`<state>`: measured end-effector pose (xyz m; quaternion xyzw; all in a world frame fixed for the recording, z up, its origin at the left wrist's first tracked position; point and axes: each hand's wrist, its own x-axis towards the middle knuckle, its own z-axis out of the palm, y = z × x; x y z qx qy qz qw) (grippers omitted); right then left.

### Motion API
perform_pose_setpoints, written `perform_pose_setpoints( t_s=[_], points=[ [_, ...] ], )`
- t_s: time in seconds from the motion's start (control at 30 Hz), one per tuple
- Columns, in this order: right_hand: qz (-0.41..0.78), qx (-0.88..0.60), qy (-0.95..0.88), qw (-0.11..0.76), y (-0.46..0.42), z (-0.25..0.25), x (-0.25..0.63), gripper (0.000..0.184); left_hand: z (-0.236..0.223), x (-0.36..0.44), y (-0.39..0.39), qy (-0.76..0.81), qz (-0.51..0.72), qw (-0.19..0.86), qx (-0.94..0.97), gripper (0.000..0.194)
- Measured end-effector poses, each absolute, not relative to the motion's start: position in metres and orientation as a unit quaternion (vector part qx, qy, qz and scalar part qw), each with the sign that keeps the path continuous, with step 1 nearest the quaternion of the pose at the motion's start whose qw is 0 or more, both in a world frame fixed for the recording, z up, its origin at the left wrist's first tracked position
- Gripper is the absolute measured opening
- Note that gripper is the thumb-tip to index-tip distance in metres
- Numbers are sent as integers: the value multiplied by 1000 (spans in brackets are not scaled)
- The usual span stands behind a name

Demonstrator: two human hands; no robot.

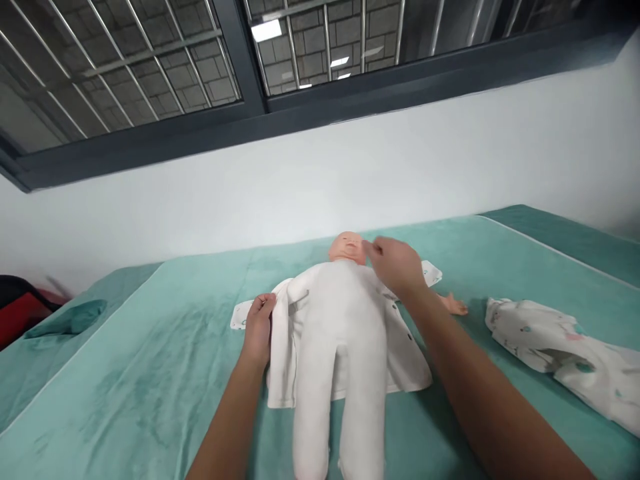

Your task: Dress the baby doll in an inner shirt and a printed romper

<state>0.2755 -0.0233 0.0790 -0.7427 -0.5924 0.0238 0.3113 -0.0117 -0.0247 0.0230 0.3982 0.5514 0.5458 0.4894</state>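
A baby doll [345, 313] with a white cloth body lies on its back, its head [347, 247] at the far end. Spread open under it is a white baby shirt [283, 360] with dark snaps along one edge. My left hand [260, 327] is closed on the shirt's left edge, beside a patterned cuff [241, 315]. Next to the doll's face and shoulder, my right hand [397, 263] is pinched shut; whatever its fingers hold is hidden. Beyond my right forearm, one doll hand [455, 304] lies bare on the cloth, near another patterned cuff [432, 273].
A green cloth [135, 373] covers the surface. At the right lies a crumpled white printed baby garment [560, 340]. A white wall [310, 180] and a dark-framed barred window [257, 60] stand behind. A red and black item [23, 310] sits at the far left.
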Motion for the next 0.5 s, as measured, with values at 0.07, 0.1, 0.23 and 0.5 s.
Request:
perform_pose_setpoints(
  t_s=[0.07,0.1,0.23,0.5],
  points=[
    [72,-765,-581,270,-40,59,295,52,30,-6,-24,560,537,484,405,32],
    [81,-766,-583,258,-47,50,300,51,35,-1,-23,565,532,478,411,32],
    [40,-758,-575,306,-55,32,302,38,55,26,-12,585,510,438,453,30],
    [135,-701,-629,308,-45,34,322,26,64,45,4,597,496,410,478,24]
  ],
)
